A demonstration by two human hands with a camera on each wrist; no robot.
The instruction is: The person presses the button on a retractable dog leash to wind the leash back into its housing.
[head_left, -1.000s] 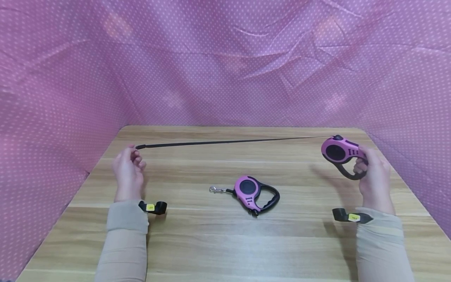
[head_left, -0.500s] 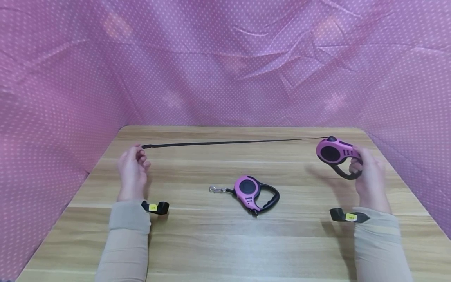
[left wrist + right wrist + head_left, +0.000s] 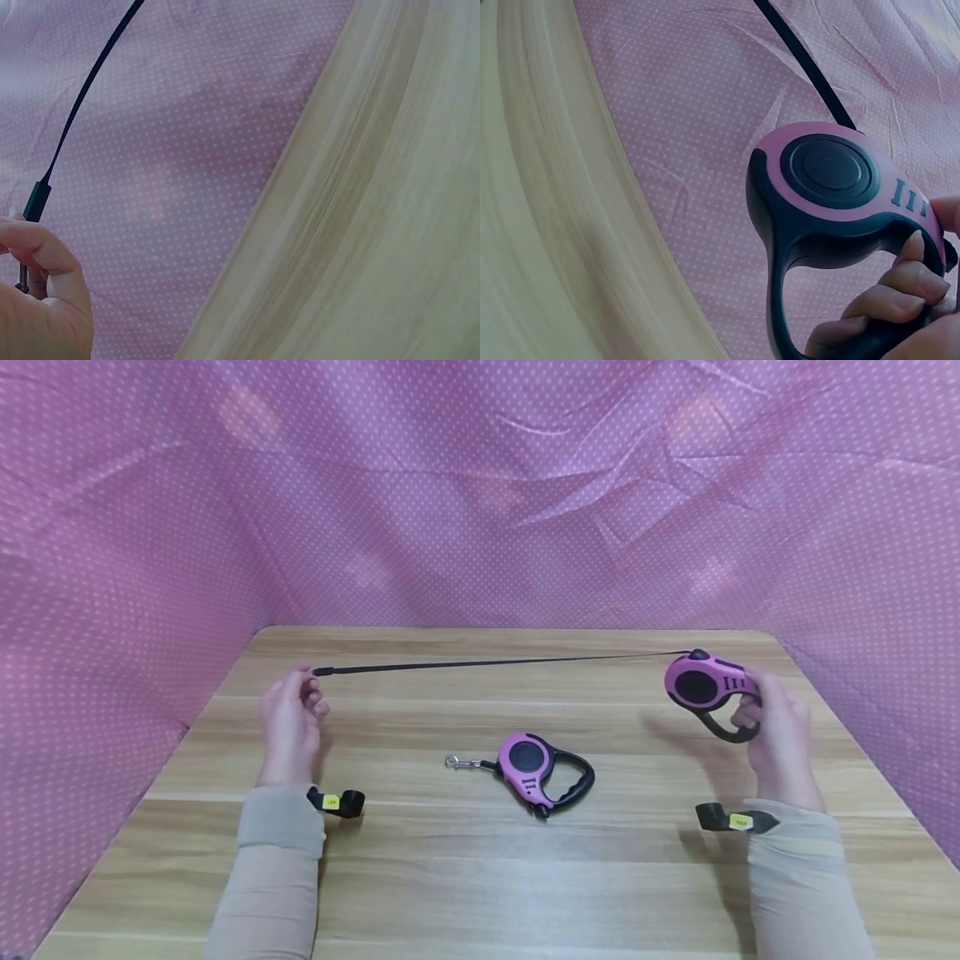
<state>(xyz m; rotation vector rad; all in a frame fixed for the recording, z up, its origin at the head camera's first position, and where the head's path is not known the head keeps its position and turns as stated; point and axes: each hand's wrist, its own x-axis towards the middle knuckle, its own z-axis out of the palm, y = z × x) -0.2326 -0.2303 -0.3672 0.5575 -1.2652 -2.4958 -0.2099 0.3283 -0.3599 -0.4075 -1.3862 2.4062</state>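
My right hand (image 3: 780, 727) grips the black handle of a pink and black retractable dog leash (image 3: 696, 687), held up over the right of the table. From its casing a black strap (image 3: 487, 662) runs taut across to the left. At the strap's far end, my left hand (image 3: 291, 718) pinches the clip; in the left wrist view the clip (image 3: 22, 279) is mostly covered by the fingers. A second pink retractable leash (image 3: 527, 758) lies on the table between the hands, its metal clip (image 3: 462, 762) pointing left. In the right wrist view several fingers (image 3: 889, 300) curl through the handle loop.
The wooden table (image 3: 480, 893) spreads below both hands. A pink dotted cloth (image 3: 480, 510) hangs behind it and on both sides. Each wrist carries a black camera band, the left band (image 3: 337, 802) and the right band (image 3: 735, 818).
Both hands have moved inward, the left hand to the right and the right hand to the left. The stretched strap between them is shorter. The leash on the table has stayed put.
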